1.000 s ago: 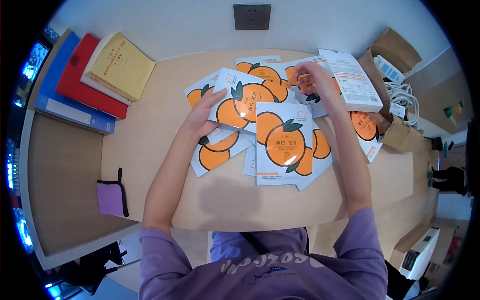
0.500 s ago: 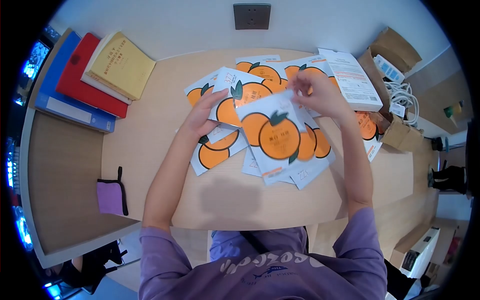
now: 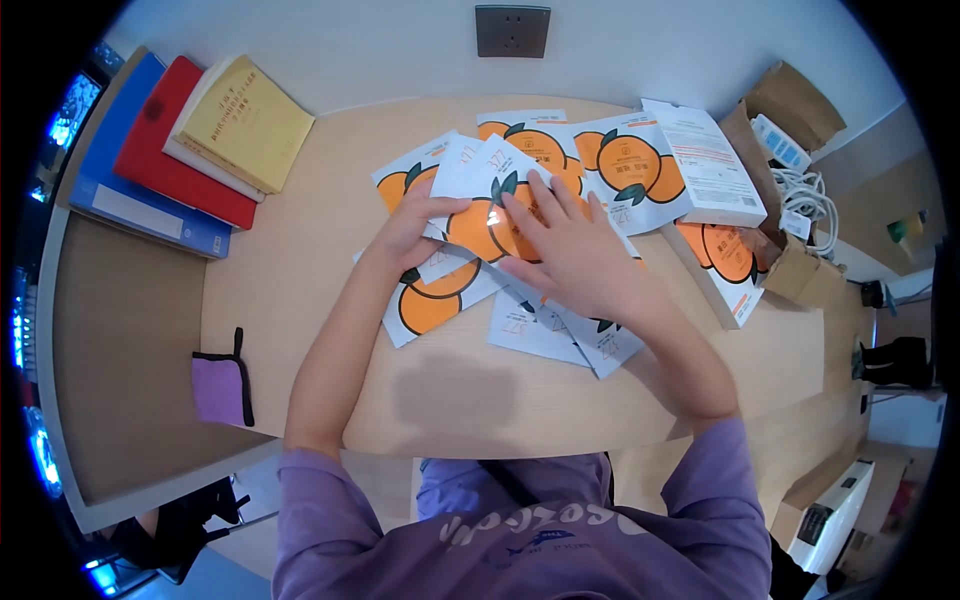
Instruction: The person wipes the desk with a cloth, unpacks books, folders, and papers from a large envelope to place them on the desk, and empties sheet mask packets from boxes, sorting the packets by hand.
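Observation:
Several flat white sachets (image 3: 435, 305) printed with oranges and green leaves lie spread and overlapping on the desk. My left hand (image 3: 405, 230) pinches the left edge of a few stacked sachets (image 3: 472, 225), thumb on top and fingers partly hidden. Across the top sachet of that stack, my right hand (image 3: 585, 255) lies flat with fingers spread. It covers part of the printed oranges. To its upper right is a loose sachet (image 3: 630, 165), face up. More sachets (image 3: 540, 330) stick out below my right hand.
Blue and red binders (image 3: 175, 150) and a yellow book (image 3: 245, 125) stand at the left. A purple pouch (image 3: 220, 390) lies near the front left. At right are a white box (image 3: 710, 165), an orange-printed box (image 3: 725, 260) and a cardboard box (image 3: 790, 100) with white cables.
The sachet that my right hand held up has come down onto the stack at my left hand. My right hand has let go of its corner and flattened on top.

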`<action>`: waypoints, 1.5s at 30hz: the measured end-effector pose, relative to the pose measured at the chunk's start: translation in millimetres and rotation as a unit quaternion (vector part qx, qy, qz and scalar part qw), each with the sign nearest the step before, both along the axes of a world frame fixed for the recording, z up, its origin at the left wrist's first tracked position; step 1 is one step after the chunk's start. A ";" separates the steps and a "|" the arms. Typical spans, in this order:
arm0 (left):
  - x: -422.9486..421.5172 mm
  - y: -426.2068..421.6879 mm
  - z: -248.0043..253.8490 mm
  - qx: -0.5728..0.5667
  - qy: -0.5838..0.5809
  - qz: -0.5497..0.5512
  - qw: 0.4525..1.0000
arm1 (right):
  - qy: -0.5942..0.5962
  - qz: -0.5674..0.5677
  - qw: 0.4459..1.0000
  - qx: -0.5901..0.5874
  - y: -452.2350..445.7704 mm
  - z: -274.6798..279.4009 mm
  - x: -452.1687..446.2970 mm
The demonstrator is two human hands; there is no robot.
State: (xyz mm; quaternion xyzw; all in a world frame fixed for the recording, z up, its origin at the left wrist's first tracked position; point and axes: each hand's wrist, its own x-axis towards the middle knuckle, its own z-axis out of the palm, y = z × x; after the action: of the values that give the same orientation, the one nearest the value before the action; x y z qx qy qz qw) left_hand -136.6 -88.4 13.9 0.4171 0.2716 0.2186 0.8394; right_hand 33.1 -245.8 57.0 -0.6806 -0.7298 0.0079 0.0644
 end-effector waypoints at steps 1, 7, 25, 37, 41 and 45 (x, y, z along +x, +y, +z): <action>-3.9 2.5 -4.8 -0.016 -0.031 0.002 0.999 | 0.015 0.012 1.000 0.022 2.7 -6.0 -1.2; -15.6 13.0 -5.3 -0.136 -0.143 -0.058 0.979 | 0.048 0.136 0.985 0.090 36.3 -31.5 25.6; -16.3 37.1 -29.7 -0.225 -0.271 0.299 0.887 | 0.121 0.200 0.961 0.145 37.1 -21.9 30.9; -17.9 24.7 -20.2 -0.117 -0.266 0.150 0.945 | -0.146 0.210 0.966 0.037 13.1 -23.8 -26.1; -17.1 29.7 -30.4 -0.096 -0.264 0.085 0.956 | -0.069 0.223 0.953 0.191 10.8 12.5 -1.3; -14.5 22.4 -20.0 -0.090 -0.203 0.089 0.971 | 0.129 0.171 0.925 0.314 8.4 56.5 43.2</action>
State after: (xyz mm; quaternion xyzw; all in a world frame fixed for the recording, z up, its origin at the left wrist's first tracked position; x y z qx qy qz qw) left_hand -151.1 -66.0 -6.2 0.2605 0.1499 0.3473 0.8883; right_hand 76.3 -237.4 113.4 -0.4831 -0.7857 -0.1227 0.3664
